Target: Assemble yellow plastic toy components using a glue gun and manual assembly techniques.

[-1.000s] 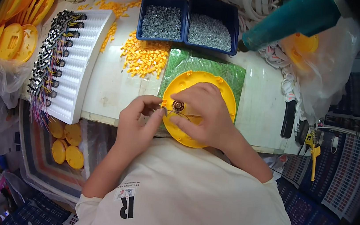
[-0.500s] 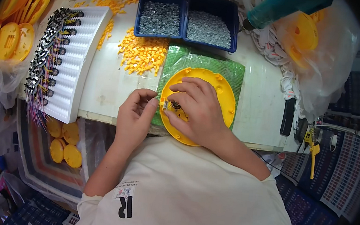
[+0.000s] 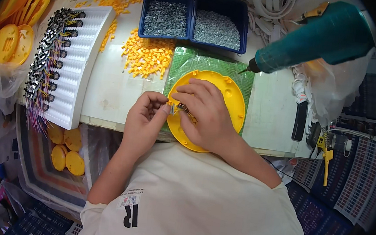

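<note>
A round yellow plastic shell (image 3: 233,111) lies open side up on a green mat (image 3: 194,59) at the table's front edge. My left hand (image 3: 147,115) is at the shell's left rim, thumb and forefinger pinched at a small pale part (image 3: 173,108). Over the shell, my right hand (image 3: 207,115) curls its fingers round a small dark part with wires (image 3: 181,107), mostly hidden by the fingers. Beyond the right hand hangs a teal electric screwdriver (image 3: 312,41), its bit pointing down left over the mat; neither hand touches it.
Two blue bins (image 3: 217,39) of small metal pieces stand at the back. Loose small yellow pieces (image 3: 146,54) lie left of the mat. A white foam tray (image 3: 83,59) carries several wired parts (image 3: 49,55). Yellow discs (image 3: 8,43) are stacked far left.
The screwdriver has swung down and left, farther into view above the mat. My left fingertips have shifted right over the shell's rim, closing at the small pale part. My right hand barely moved.
</note>
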Available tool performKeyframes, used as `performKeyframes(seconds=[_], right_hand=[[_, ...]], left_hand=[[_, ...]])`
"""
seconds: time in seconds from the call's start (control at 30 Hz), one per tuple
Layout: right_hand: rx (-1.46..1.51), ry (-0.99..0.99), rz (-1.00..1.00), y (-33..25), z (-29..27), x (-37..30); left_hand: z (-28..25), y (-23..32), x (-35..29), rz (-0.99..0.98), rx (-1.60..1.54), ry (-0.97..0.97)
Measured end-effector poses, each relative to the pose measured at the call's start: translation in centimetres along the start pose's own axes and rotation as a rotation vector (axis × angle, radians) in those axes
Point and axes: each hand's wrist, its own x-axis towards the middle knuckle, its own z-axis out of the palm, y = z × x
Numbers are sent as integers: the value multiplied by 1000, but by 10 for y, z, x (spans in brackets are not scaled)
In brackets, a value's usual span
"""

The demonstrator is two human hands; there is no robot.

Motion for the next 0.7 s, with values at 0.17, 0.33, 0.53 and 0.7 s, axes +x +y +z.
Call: performKeyframes(seconds=[0.17,0.33,0.53,0.7], right_hand=[[21,-32,-2,-4,-5,2],[-9,-18,20,-4,0,1],[-67,-25,20,-4,3,1],[-96,-38,23,-4,3,1]], left_hand=[[-3,-1,1,-7,-14,-9],[-1,0,3,-3,24,74],[-2,2,5,-28,72,65],[-1,-1,8,-21,56,63]])
